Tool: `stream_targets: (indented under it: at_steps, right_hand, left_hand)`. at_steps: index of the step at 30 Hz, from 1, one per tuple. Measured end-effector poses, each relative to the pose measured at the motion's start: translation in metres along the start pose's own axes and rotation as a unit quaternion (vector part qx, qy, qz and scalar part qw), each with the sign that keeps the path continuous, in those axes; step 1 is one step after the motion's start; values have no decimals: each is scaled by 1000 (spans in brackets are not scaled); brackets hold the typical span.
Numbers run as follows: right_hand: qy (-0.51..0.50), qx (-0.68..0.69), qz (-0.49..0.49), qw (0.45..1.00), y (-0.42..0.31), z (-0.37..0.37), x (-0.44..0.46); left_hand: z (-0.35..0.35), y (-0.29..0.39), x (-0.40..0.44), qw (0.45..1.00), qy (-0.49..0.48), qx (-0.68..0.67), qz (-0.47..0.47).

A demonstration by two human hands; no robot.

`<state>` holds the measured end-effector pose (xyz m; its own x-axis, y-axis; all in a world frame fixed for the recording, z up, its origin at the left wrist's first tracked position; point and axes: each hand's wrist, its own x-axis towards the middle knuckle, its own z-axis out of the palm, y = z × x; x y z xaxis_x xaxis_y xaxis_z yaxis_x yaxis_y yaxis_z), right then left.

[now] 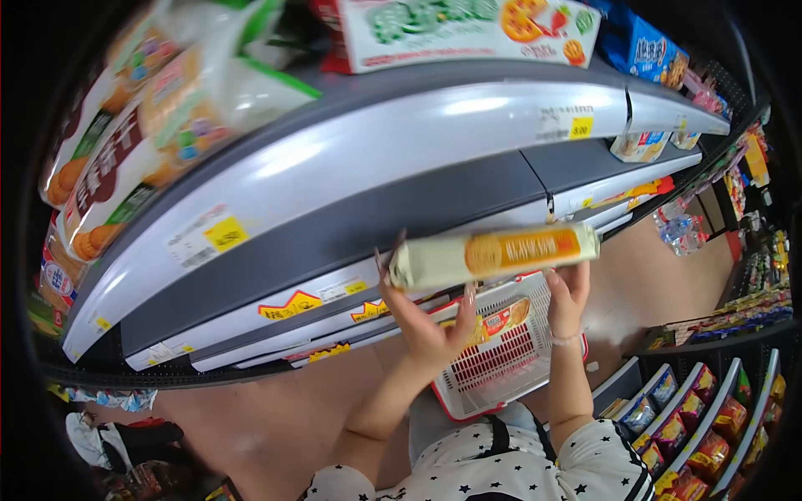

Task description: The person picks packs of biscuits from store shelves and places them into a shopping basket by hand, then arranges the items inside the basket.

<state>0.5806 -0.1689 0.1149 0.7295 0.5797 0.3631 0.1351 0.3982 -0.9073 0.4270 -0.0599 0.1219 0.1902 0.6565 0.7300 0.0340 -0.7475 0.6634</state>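
Note:
A long cream-coloured pack of biscuits [493, 257] with an orange label is held up level in front of the shelf. My left hand [428, 327] grips its left end, with fingers at the end and the thumb below. At the other end, my right hand [570, 294] holds it from below, its fingertips partly hidden by the pack. A white-and-red shopping basket [478, 386] sits below my hands. Inside it lies another orange-and-red food pack [506, 318].
Grey shelves [334, 204] with yellow price tags curve across the view. Large biscuit bags [142, 142] stand at upper left, a white carton [468, 35] on top. Snack racks [697, 417] are at lower right, bottles [683, 232] at right. A person [117, 442] is at lower left.

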Motion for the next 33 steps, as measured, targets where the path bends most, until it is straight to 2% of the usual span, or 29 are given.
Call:
stream_targets:
  at_steps: [1,2,3,4,5,6,7,9,10,12,15,16,18,20,22,23,24,26,27,28,31,33]
  right_hand:
    - [-1,83,54,995,3,-21,-11]
    - [2,88,64,994,11,-45,-20]
    - [-8,89,149,985,24,-74,-28]
    - [-18,89,232,968,40,-103,-34]
    - [-19,94,239,966,57,-131,-41]
    - [-22,41,319,946,77,-159,-47]
    - [-27,-11,397,917,98,-185,-54]
    - [-28,-29,450,892,141,-232,-67]
    - [-29,-55,494,867,161,-251,-75]
    - [-25,-49,507,860,196,-277,-83]
    - [74,-43,607,790,238,-289,-84]
    - [64,-41,613,786,252,-291,-89]
    - [168,-12,618,768,273,-289,-96]
    - [180,28,612,770,284,-287,-97]
    - [237,38,608,757,293,-282,-98]
    - [255,7,618,744,297,-280,-98]
    - [253,9,620,742,302,-281,-101]
    - [244,62,584,772,310,-283,-107]
    - [284,85,588,752,303,-276,-100]
    - [282,86,588,753,310,-277,-104]
    - [308,136,569,750,317,-278,-112]
    - [329,165,586,722,304,-278,-111]
  left_hand:
    - [9,7,-23,1000,-8,8,-5]
    - [21,11,-52,995,-43,-8,-90]
    - [35,13,-81,981,-75,-23,-175]
    - [52,12,-109,980,-79,-16,-180]
    - [73,6,-137,963,-104,-7,-248]
    - [93,0,-162,941,-128,3,-313]
    - [112,-5,-183,940,-131,12,-316]
    - [144,-16,-224,815,-136,-78,-558]
    - [158,-31,-255,813,-139,-68,-561]
    - [182,-66,-315,826,-183,68,-528]
    - [200,-90,-340,814,-188,58,-547]
    - [203,-91,-340,812,-180,67,-552]
    - [207,-99,-340,794,-267,123,-532]
    - [208,-105,-341,785,-270,119,-545]
    - [208,-112,-342,715,-263,90,-642]
    - [202,-116,-340,705,-295,54,-643]
    - [201,-112,-339,705,-294,58,-643]
    - [200,-99,-339,751,-279,101,-590]
    - [197,-92,-339,740,-292,125,-593]
    - [192,-86,-345,740,-290,126,-593]
    - [182,-57,-350,771,-271,143,-558]
    - [173,-38,-354,784,-253,112,-556]
